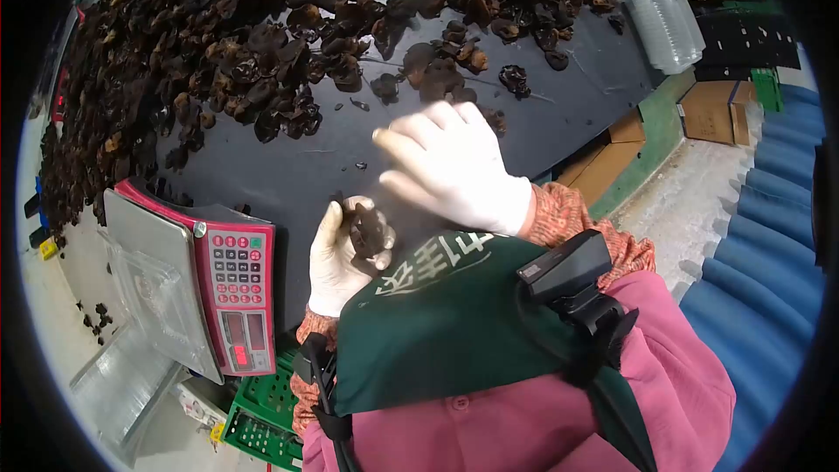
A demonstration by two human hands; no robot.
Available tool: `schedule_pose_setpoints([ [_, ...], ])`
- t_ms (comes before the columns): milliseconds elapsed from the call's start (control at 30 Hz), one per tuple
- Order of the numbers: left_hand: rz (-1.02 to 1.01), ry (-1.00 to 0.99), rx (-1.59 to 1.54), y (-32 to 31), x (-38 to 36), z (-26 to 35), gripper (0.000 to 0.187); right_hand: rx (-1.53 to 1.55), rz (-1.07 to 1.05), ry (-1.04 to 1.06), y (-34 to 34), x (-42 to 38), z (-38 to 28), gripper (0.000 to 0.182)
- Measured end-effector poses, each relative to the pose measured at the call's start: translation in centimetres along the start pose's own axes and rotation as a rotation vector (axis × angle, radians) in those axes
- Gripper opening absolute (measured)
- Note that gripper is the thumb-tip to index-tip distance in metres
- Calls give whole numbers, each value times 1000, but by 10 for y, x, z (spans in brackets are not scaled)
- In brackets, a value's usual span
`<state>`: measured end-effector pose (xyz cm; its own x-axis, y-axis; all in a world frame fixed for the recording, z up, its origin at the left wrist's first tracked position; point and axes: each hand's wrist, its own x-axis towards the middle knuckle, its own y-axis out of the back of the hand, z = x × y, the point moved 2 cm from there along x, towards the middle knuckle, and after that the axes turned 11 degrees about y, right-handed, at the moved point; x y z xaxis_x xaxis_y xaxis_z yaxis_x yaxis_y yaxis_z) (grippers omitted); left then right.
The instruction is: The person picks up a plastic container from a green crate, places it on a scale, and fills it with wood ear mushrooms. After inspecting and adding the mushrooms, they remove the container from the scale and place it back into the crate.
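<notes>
Both hands wear white gloves. My left hand (pixel 341 255), low at the near edge of the dark table, is closed around a dark brown fungus piece (pixel 367 231). My right hand (pixel 456 166) is above the table, up and to the right of the left one, with its fingers apart and nothing seen between them; it is slightly blurred. Just beyond the right hand lie loose dark fungus pieces (pixel 434 75). A large heap of the same dark, wet-looking pieces (pixel 236 44) covers the far and left parts of the table (pixel 288 166).
A red scale (pixel 234 284) with a clear plastic tray (pixel 153 288) on it stands at the left. Stacked clear containers (pixel 664 28) sit at the table's right corner. Cardboard boxes (pixel 712 112) are on the floor at right, a green crate (pixel 262 419) at lower left.
</notes>
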<state>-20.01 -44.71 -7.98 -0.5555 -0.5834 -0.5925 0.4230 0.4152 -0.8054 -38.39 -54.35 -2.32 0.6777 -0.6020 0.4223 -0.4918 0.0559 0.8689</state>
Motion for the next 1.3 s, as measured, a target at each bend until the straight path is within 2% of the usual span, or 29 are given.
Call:
schedule_pose_setpoints([
  [33, 16, -2, -6, -1, 0, -2, 30, -93, -100, -40, -13, -2, 6, 40],
  [100, -49, -8, 9, 5, 3, -3, 31, -197, -228, 16, -35, -7, 17, 34],
  [133, -63, -12, 36, 6, 4, -2, 29, -144, -164, 11, -34, -8, 17, 33],
  [267, 138, -36, 99, -5, -1, -1, 25, 161, 43, 53, -11, -1, -10, 31],
  [300, 263, -25, 48, -5, -3, -2, 26, 248, 62, 93, -8, 0, -19, 31],
  [333, 240, -20, 22, -8, -1, -2, 26, 382, -70, 112, -11, -1, -27, 34],
  [367, 217, -16, -4, -11, 1, -3, 27, 453, 62, 196, -11, -2, -30, 31],
  [400, 207, -49, 33, -21, 3, -5, 29, 485, -38, 152, -6, -2, -24, 29],
  [433, 215, 37, 97, -37, -1, -4, 30, 518, -138, 111, 6, 0, -13, 26],
  [467, 117, 72, 117, -20, 3, -4, 30, 445, -290, 31, 23, 5, 4, 18],
  [500, 19, 105, 135, -2, 6, -5, 30, 327, 265, -15, 23, -17, 17, 14],
  [533, 90, 102, 140, -8, 6, -7, 29, 243, 182, -106, 28, -28, 35, 11],
  [600, 73, 86, 145, -9, 8, -6, 29, 24, -26, -293, 28, -46, 49, 21],
  [633, 68, 80, 149, -10, 9, -6, 29, -213, -72, -277, 30, -48, 46, 25],
  [733, 94, 27, 190, -12, 11, -6, 35, -207, -181, -199, 17, -60, 44, 30],
  [833, 50, -23, 239, -14, 11, -4, 42, -112, 5, -255, 21, -55, 46, 28],
  [900, 40, -43, 213, -21, 9, -4, 46, 122, 121, -271, 24, -49, 48, 24],
  [967, 38, -40, 175, -27, 8, -2, 50, 401, 174, -398, 29, -41, 36, 29],
  [1033, -74, -22, 193, -24, 10, 1, 54, 779, 248, -568, 25, -38, 21, 32],
  [1067, -62, -8, 106, -24, 10, 0, 55, 639, 127, -427, 34, -28, 12, 33],
  [1100, -51, 9, 21, -25, 10, -1, 55, 585, 96, -222, 32, -25, 7, 33],
  [1133, -40, 27, -63, -26, 10, -2, 55, 653, 28, -174, 30, -21, -2, 31],
  [1167, -92, -31, 27, -18, 11, -4, 55, 719, -40, -124, 29, -19, -9, 29],
  [1233, -194, -22, -29, -15, 10, -2, 52, 676, 13, -184, 30, -23, -4, 26],
  [1300, -144, -67, 133, -9, 7, -2, 48, 651, 51, -266, 31, -30, 8, 22],
])
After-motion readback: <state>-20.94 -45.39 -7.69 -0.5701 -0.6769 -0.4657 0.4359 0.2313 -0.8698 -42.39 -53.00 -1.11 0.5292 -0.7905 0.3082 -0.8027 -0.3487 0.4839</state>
